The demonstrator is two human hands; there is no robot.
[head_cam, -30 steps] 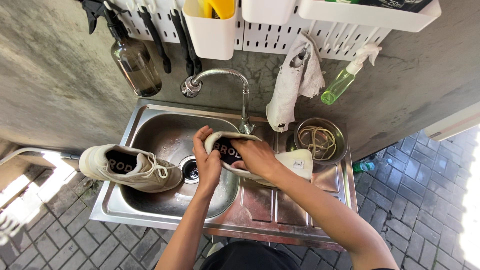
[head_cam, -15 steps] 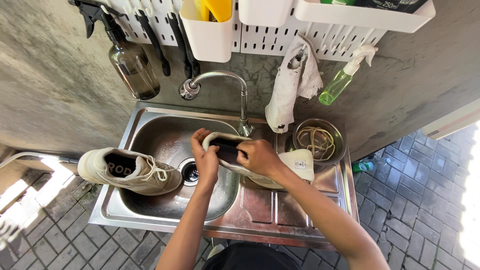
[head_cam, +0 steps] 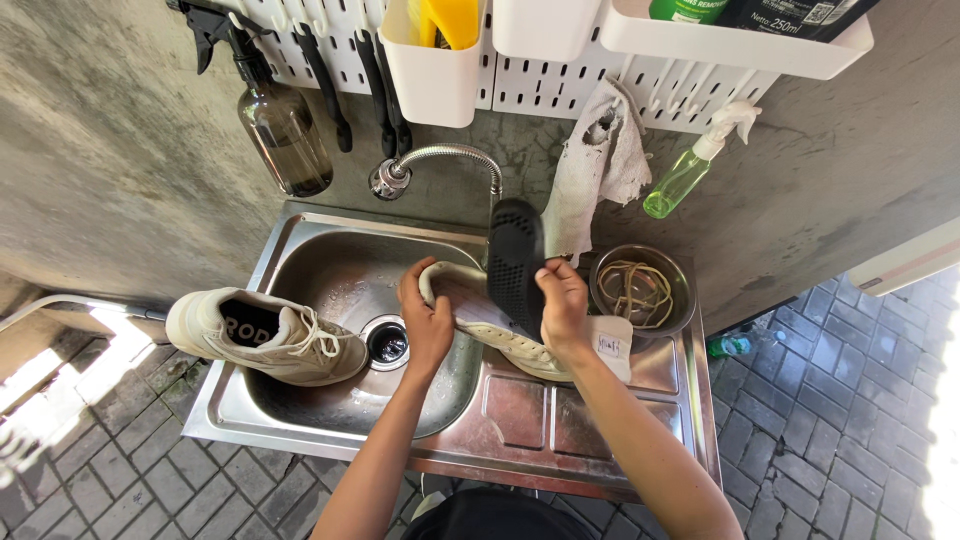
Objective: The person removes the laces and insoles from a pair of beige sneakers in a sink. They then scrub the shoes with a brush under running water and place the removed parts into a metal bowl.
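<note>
At the centre of the frame, seen from above, two bare hands work over a steel sink (head_cam: 300,232) set on a small stand. Left hand (head_cam: 428,322) is closed around the heel end of a cream sneaker (head_cam: 487,330), which lies on its side across the basin's right edge and the ribbed drainboard. Right hand (head_cam: 563,305) pinches a dark insole (head_cam: 516,262) between thumb and fingers, holding it upright just above the shoe's opening; whether its lower tip is still inside the shoe is hard to tell. Just right of this hand, a white tag or cloth (head_cam: 610,345) lies against the shoe.

On the sink's left rim, at the left of the frame, rests a second cream sneaker (head_cam: 268,337), upright, laces facing the drain (head_cam: 387,343). A curved metal tap (head_cam: 440,160) rises behind the basin. To the right of centre sits a small metal bowl (head_cam: 640,290) holding what look like rubber bands. Along the top, a white pegboard carries a brown spray bottle (head_cam: 285,125), a white cup (head_cam: 432,70), a hanging grey rag (head_cam: 598,170) and a green spray bottle (head_cam: 690,165).
</note>
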